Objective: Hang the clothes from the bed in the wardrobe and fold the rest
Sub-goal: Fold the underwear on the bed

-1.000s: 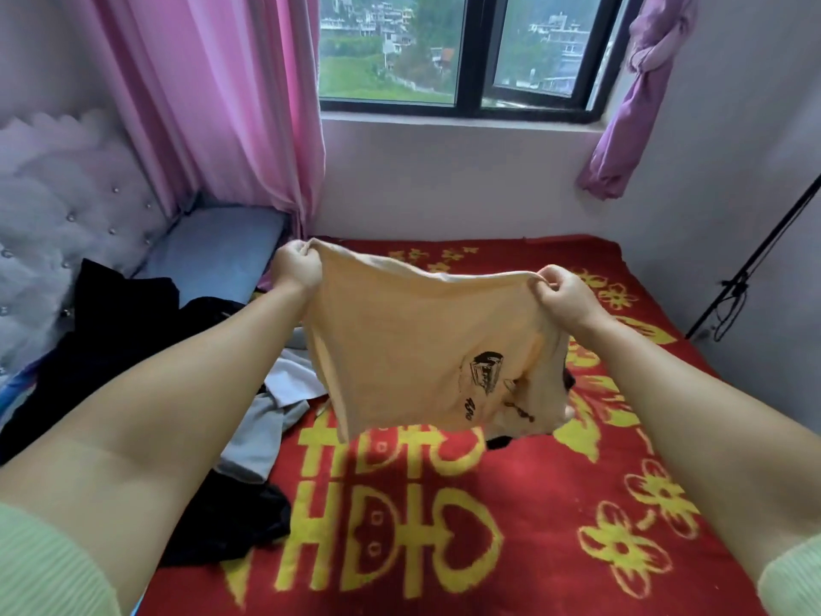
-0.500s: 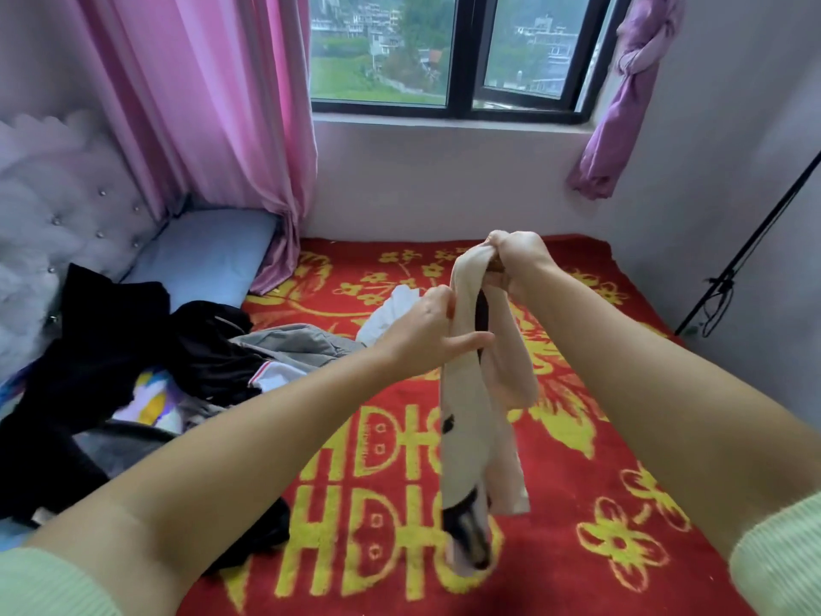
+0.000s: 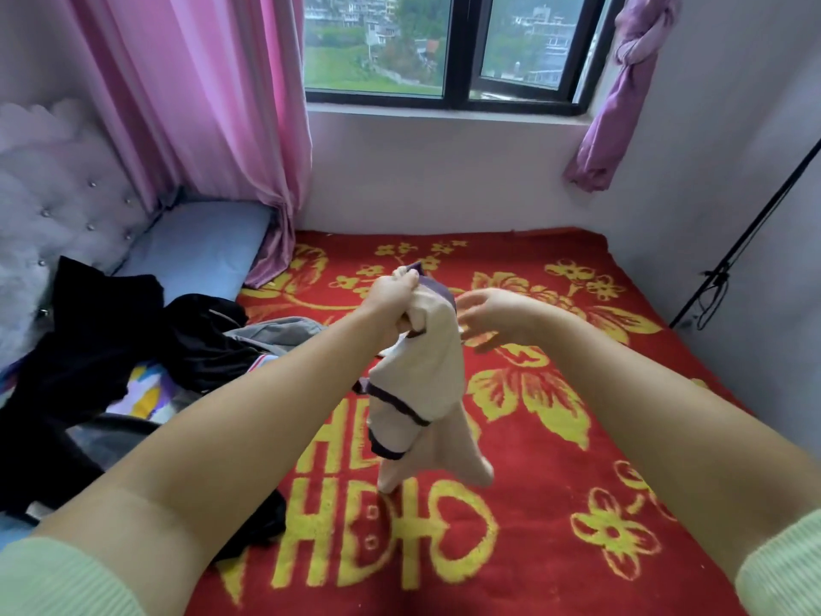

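Up in front of me, my left hand [image 3: 395, 289] grips the bunched top of one cream cotton garment with dark purple trim [image 3: 422, 384], fingers curled tight round the fabric. It hangs folded lengthwise in the air above the middle of the bed, its lowest tip dangling just over the blanket; whether it touches I cannot tell. My right hand [image 3: 488, 311] is just beside the garment's upper edge, fingers spread and relaxed, holding nothing.

Below lies the red woven blanket with yellow flowers and characters [image 3: 555, 504]. Its right half and far end are bare of clothes, running to the white wall under the window and to the right wall. On the left side sits a pile: one grey garment [image 3: 275, 331] near my left forearm, black clothes [image 3: 97, 357] spread toward the headboard, with a patch of patterned yellow and purple cloth [image 3: 142, 389] showing between them. How many black pieces there are I cannot tell.

Beyond the pile are one pale blue pillow [image 3: 195, 242] and the grey tufted headboard [image 3: 53, 193]. Two curtains flank the black-framed window [image 3: 457, 46]: one pink curtain [image 3: 200, 104] hanging to the bed's far-left corner, and one purple knotted curtain [image 3: 622, 95] at the right. A thin black stand [image 3: 746, 233] leans along the right wall.
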`<state>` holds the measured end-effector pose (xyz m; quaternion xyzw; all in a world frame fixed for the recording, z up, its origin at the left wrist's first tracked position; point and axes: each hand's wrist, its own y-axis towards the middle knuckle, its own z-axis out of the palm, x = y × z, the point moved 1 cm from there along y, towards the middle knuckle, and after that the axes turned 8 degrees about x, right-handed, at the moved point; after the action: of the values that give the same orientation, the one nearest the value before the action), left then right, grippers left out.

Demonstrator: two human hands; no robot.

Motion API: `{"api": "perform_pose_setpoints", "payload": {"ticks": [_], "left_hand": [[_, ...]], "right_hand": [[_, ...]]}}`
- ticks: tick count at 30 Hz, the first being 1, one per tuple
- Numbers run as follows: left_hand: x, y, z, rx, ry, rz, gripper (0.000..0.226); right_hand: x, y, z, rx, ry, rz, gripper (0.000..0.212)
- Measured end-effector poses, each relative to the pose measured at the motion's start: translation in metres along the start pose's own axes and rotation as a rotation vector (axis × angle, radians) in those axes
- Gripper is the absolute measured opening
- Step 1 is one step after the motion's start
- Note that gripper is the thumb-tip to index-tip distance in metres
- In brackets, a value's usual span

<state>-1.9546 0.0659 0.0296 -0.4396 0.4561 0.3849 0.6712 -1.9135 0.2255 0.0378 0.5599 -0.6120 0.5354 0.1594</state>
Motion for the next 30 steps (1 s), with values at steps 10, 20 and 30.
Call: {"api": "perform_pose_setpoints", "payload": {"ticks": [10, 20, 30], "left_hand": [[-0.021, 0.0, 0.003, -0.112, -0.517, 0.002, 0.012], [-0.001, 0.0, -0.055, -0.102, 0.932, -0.026, 0.031], [-0.039, -0.013, -0.014, 0.458, 0.571, 0.284, 0.036]], "right_hand": [[-0.032, 0.007, 0.027, 0.082, -0.037, 0.058, 0.074], [0.005, 0.0, 0.004, -0.319, 0.265, -0.324, 0.021], [0.058, -0.028, -0.006, -0.08, 0.026, -0.369, 0.027]]}}
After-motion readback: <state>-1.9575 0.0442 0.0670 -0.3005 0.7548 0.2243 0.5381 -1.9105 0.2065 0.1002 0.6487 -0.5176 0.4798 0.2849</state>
